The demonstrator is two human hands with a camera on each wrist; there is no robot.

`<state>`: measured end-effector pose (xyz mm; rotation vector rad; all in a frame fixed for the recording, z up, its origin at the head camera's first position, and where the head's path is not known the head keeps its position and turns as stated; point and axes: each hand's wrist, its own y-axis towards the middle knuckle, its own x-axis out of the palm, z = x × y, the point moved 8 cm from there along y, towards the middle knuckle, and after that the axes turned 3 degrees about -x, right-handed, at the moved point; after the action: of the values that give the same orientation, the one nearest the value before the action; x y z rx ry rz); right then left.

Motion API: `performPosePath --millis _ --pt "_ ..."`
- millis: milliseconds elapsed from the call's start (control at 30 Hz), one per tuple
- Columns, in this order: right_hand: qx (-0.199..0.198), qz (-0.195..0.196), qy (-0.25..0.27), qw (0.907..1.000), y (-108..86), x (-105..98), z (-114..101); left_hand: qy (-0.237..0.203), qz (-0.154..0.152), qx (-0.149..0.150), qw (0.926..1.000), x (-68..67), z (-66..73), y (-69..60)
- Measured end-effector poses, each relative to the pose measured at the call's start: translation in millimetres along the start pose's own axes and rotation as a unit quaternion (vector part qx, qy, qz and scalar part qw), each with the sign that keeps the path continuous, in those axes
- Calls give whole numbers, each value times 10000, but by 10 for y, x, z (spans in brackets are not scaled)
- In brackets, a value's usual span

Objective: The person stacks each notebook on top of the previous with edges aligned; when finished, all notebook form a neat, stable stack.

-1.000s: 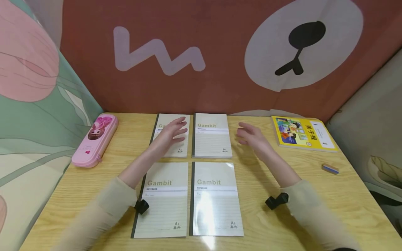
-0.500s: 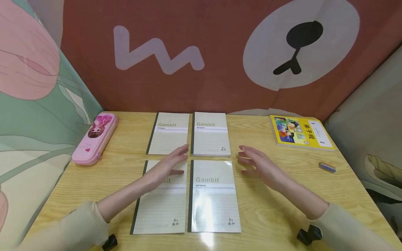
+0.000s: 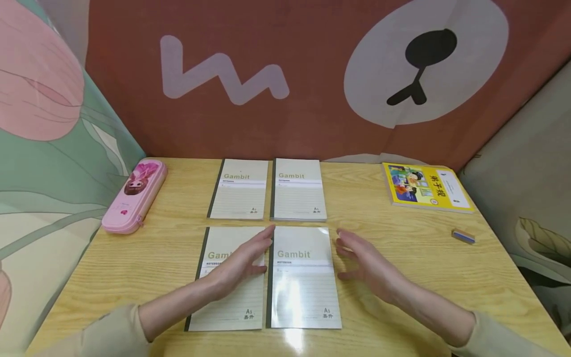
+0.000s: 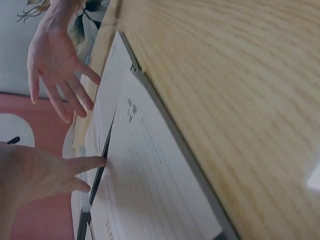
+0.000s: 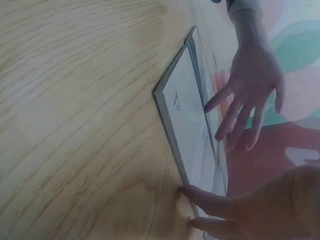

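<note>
The left grip (image 3: 238, 267) is holding its fingers straight and relaxed, grasping nothing, and is lying slantwise across the view of the front-left notebook (image 3: 229, 310), its fingertips pointing toward the dark spine of the front-right notebook (image 3: 304, 297). The right grip (image 3: 372, 267) is likewise grasping nothing; its extended fingers are pointing at that same notebook's right edge, so that the front-right notebook is lying flat between the two hands. Whether any fingertip is touching a cover is remaining unclear. Just beyond, the back-left notebook (image 3: 241, 201) and the back-right notebook (image 3: 299, 201) are lying side by side, all four spines facing left. Farther out on the wood-grained counter (image 3: 178, 258), a pink pencil case (image 3: 134, 198) is resting at the left; a yellow book (image 3: 426, 187) is lying at the back right, with a small block (image 3: 463, 236) sitting nearer the viewer. A red-brown backdrop (image 3: 312, 124) is rising behind.
</note>
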<state>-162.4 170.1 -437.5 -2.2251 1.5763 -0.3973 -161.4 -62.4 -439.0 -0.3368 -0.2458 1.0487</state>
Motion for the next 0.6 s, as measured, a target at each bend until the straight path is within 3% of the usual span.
performPosePath --millis 167,600 --pt "109 -103 -73 9999 -15 52 22 -67 27 -29 10000 47 1 -2" --pt "264 -51 -51 9996 41 12 91 -277 434 -105 9986 -74 -84 36"
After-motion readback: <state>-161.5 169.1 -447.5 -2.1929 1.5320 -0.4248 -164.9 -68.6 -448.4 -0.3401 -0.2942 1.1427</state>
